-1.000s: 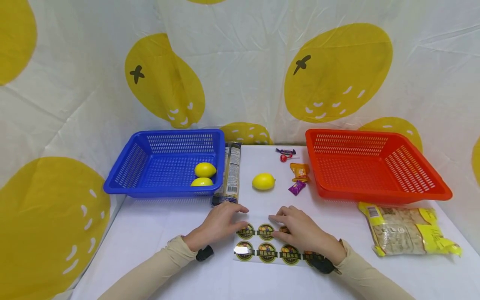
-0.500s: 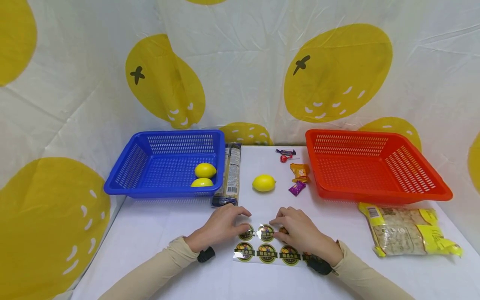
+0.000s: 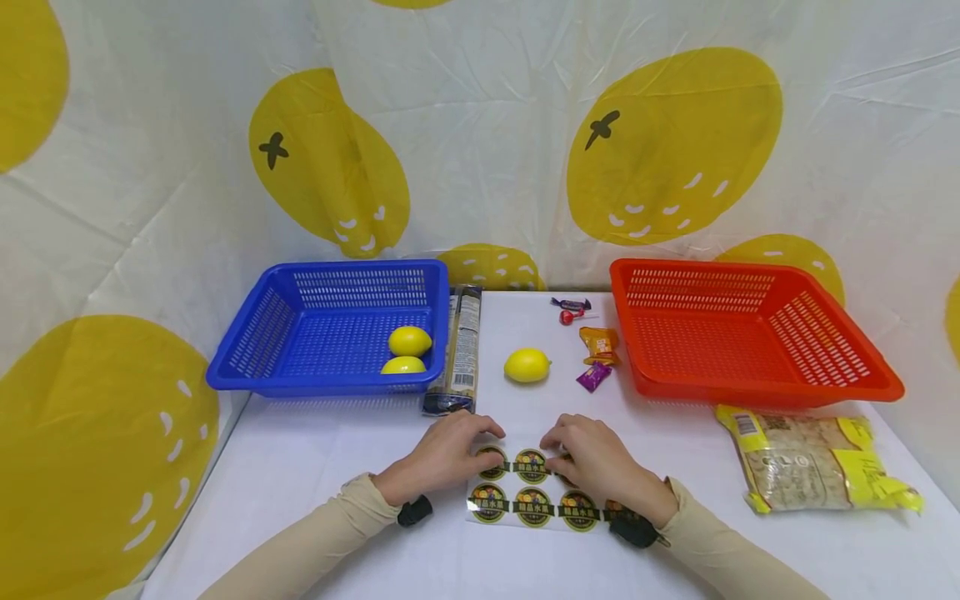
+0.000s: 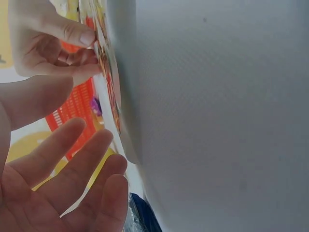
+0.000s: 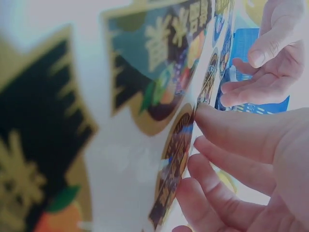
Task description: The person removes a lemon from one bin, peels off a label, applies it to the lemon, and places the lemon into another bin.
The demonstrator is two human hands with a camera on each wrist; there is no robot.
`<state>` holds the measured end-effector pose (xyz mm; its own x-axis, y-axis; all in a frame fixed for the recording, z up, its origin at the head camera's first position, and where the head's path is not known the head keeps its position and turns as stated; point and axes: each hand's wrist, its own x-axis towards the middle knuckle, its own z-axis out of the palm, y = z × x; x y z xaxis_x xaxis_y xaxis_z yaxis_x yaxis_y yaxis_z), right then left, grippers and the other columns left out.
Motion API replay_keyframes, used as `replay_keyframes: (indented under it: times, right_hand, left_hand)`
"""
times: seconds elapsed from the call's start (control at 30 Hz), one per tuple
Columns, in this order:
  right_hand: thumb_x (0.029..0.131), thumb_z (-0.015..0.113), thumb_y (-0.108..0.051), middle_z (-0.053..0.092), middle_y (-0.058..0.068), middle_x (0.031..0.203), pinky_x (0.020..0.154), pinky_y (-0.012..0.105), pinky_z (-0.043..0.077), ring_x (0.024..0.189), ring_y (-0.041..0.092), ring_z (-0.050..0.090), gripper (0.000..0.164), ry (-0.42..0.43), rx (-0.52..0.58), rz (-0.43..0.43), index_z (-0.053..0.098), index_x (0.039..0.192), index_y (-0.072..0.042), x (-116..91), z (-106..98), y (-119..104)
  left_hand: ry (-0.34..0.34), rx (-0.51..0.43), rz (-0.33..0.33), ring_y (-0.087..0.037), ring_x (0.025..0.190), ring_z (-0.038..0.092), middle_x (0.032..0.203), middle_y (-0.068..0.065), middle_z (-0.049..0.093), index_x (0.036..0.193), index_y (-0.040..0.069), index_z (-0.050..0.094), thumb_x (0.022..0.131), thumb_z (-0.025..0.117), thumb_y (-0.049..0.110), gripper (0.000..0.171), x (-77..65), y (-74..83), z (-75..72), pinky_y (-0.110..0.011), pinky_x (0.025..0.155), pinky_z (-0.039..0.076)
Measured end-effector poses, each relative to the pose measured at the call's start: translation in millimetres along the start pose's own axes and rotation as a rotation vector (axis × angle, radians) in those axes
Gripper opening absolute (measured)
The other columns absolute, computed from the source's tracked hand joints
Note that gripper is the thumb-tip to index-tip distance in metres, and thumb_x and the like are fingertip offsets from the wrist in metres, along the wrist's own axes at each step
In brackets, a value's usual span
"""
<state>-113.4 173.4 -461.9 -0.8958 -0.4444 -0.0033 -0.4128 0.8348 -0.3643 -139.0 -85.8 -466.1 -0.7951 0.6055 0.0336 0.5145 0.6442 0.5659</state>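
Observation:
A sheet of round black-and-gold stickers (image 3: 512, 484) lies flat on the white table between the two hands. In the head view, my left hand (image 3: 450, 450) is at the sheet's upper left corner, its fingers loosely bent and holding nothing. My right hand (image 3: 600, 458) rests over the sheet's upper right part and hides some stickers. The right wrist view puts the right thumb (image 5: 236, 133) and fingertips against the sheet, with no sticker visibly lifted. Spread, relaxed left fingers (image 4: 72, 179) show in the left wrist view. Beyond the hands sits a yellow lemon (image 3: 527, 365).
A blue basket (image 3: 322, 383) with two lemons (image 3: 409, 341) stands at left, beside a long dark packet (image 3: 463, 350). At right are a red basket (image 3: 750, 390) and a yellow-and-clear bag (image 3: 802, 462). Wrapped candies (image 3: 598, 344) and a red lollipop (image 3: 567, 317) lie left of the red basket.
The left hand has shifted slightly right over the sheet's corner. The right hand has edged slightly left. The sheet and the other things stay where they were.

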Motion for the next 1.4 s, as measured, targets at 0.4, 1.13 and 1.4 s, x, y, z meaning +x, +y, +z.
replay_keyframes:
  times: [0.4, 1.13, 1.4]
  right_hand:
    - [0.075, 0.091, -0.037, 0.060, -0.009, 0.091, 0.079, 0.033, 0.043, 0.085, 0.008, 0.053, 0.040, -0.101, 0.029, 0.110, 0.077, 0.107, -0.017, -6.1, -14.9, 6.6]
    - [0.073, 0.093, -0.028, 0.058, -0.009, 0.080, 0.072, 0.027, 0.041, 0.076, 0.009, 0.049, 0.032, -0.164, 0.090, 0.111, 0.066, 0.089, -0.020, 0.8, -14.6, 9.7]
    - [0.074, 0.092, -0.027, 0.055, -0.008, 0.083, 0.072, 0.026, 0.040, 0.077, 0.008, 0.048, 0.035, -0.141, 0.107, 0.091, 0.068, 0.098, -0.020, -1.6, -14.6, 9.4]
  left_hand:
    - [0.010, -0.011, -0.005, -0.013, 0.097, 0.063, 0.106, 0.005, 0.076, 0.115, 0.019, 0.075, 0.092, 0.076, 0.035, 0.028, -2.1, -0.8, -1.5, -0.028, 0.082, 0.050]
    - [-0.005, -0.017, 0.004, -0.012, 0.092, 0.061, 0.102, 0.004, 0.076, 0.114, 0.018, 0.075, 0.091, 0.077, 0.035, 0.029, -1.5, -0.6, -0.2, -0.025, 0.078, 0.046]
    - [-0.002, 0.006, 0.021, -0.010, 0.094, 0.061, 0.105, 0.005, 0.076, 0.115, 0.018, 0.074, 0.091, 0.077, 0.035, 0.029, -1.0, -0.3, 0.8, -0.027, 0.082, 0.049]
